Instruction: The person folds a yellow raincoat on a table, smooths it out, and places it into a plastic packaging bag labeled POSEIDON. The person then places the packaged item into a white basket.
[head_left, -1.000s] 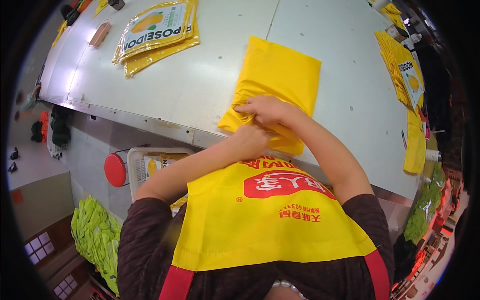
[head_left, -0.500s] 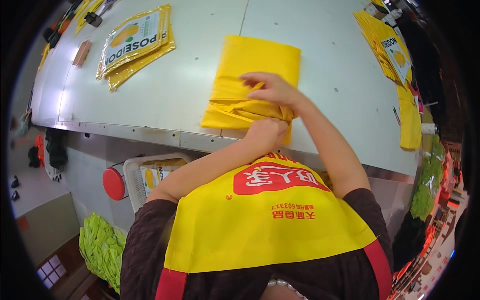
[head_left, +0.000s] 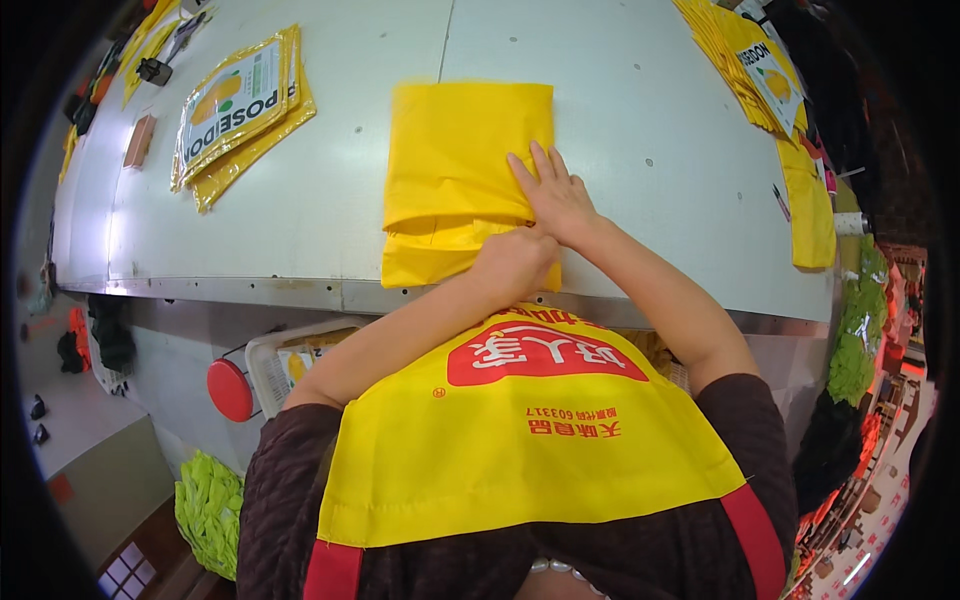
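A folded yellow cloth [head_left: 460, 140] lies near the table's front edge, straight in front of me. Across its lower part runs a fold with a gap that shows inner layers. My left hand [head_left: 515, 265] is closed at the cloth's lower right, its fingers curled and pinching the cloth's edge. Just above it, my right hand [head_left: 560, 200] lies with spread fingers along the cloth's right side, fingertips on the yellow surface. The heel of the right hand meets the knuckles of the left.
To the left, yellow garments in clear packs [head_left: 235, 110] are stacked by a small brown block [head_left: 140, 142]. A pile of folded yellow pieces [head_left: 745, 70] sits at the far right. Below the table edge are a white basket [head_left: 265, 375] and a red round stool [head_left: 230, 390].
The rumpled lower fold now lies flatter. My right hand has come down from above the cloth onto its right side, with fingers spread. The left hand stays closed at the lower edge.
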